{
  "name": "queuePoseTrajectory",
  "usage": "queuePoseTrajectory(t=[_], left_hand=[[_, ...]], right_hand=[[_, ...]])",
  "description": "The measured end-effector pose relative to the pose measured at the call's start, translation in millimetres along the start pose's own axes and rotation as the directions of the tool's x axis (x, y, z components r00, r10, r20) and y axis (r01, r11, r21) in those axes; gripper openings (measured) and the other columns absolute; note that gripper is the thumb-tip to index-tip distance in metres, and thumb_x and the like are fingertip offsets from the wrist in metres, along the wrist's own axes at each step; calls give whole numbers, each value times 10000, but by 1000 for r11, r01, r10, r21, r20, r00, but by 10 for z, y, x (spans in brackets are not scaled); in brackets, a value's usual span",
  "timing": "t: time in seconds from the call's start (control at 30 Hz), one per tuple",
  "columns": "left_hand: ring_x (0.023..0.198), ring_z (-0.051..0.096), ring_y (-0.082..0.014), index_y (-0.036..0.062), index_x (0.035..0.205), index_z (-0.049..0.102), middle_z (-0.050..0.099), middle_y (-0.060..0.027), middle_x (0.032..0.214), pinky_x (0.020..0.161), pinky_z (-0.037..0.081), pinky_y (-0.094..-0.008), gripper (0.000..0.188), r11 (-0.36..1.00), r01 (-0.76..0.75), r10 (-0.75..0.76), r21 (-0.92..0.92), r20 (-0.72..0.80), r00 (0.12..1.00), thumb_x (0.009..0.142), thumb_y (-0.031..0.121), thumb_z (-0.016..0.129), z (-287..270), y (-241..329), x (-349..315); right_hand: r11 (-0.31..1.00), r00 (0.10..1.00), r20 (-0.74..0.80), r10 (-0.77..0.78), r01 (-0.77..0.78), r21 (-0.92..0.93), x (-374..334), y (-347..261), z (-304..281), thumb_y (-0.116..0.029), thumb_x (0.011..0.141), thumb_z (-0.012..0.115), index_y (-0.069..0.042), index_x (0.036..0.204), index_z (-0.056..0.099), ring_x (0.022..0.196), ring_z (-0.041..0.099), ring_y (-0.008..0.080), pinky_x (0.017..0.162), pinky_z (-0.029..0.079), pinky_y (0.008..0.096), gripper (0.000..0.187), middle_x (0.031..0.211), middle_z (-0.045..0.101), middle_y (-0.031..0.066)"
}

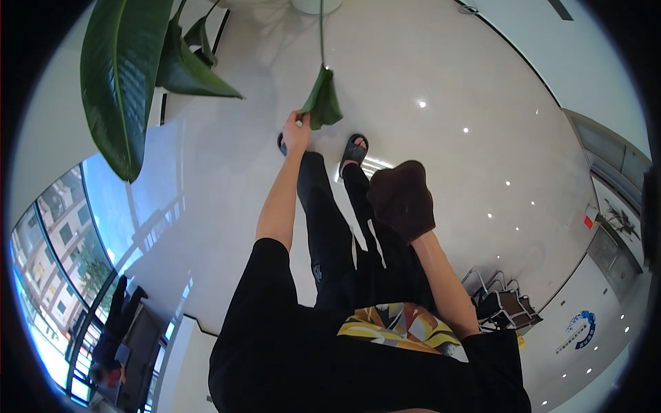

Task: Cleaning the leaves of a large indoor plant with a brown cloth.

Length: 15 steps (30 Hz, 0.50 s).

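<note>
My left hand [297, 133] is closed on the lower edge of a green leaf [323, 102], pinching it between thumb and fingers. The leaf is folded and hangs from a long thin stem [321, 34]. A dark brown cloth or mitt [403, 199] covers my right hand down to the wrist, in front of my right leg and apart from the leaf. That covering hides the fingers, so their pose does not show.
Large green leaves [124, 82] hang at the upper left. The stem leads toward a white pot [317, 5] at the far edge. Stacked chairs [506, 303] stand at the right. A person in dark clothes [113, 337] is by the windows at the lower left.
</note>
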<state>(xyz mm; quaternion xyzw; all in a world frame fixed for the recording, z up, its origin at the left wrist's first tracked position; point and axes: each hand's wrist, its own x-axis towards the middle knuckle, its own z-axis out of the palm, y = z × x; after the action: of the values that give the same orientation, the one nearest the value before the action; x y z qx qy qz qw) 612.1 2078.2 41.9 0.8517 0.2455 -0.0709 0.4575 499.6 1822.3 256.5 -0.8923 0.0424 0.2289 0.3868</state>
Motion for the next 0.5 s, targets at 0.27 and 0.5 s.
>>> queuePoseTrajectory(t=[0.27, 0.5], left_hand=[[663, 412, -57, 42, 890, 652, 498, 51, 668, 633, 345, -240, 287, 752, 253, -173, -609, 188, 967, 964, 311, 585, -364, 268, -528], [982, 553, -125, 135, 1220, 522, 583, 28, 1108, 897, 437, -359, 314, 449, 561, -99, -696, 585, 805, 995, 350, 478, -536, 1125, -781]], right_hand=[[912, 990, -138, -34, 87, 401, 349, -591, -89, -389, 821, 674, -126, 944, 622, 878, 626, 260, 768, 503, 349, 295, 901, 645, 55], [310, 978, -145, 147, 94, 946, 607, 236, 187, -334, 866, 643, -80, 1147, 574, 958, 632, 203, 799, 517, 340, 385, 1032, 636, 54]])
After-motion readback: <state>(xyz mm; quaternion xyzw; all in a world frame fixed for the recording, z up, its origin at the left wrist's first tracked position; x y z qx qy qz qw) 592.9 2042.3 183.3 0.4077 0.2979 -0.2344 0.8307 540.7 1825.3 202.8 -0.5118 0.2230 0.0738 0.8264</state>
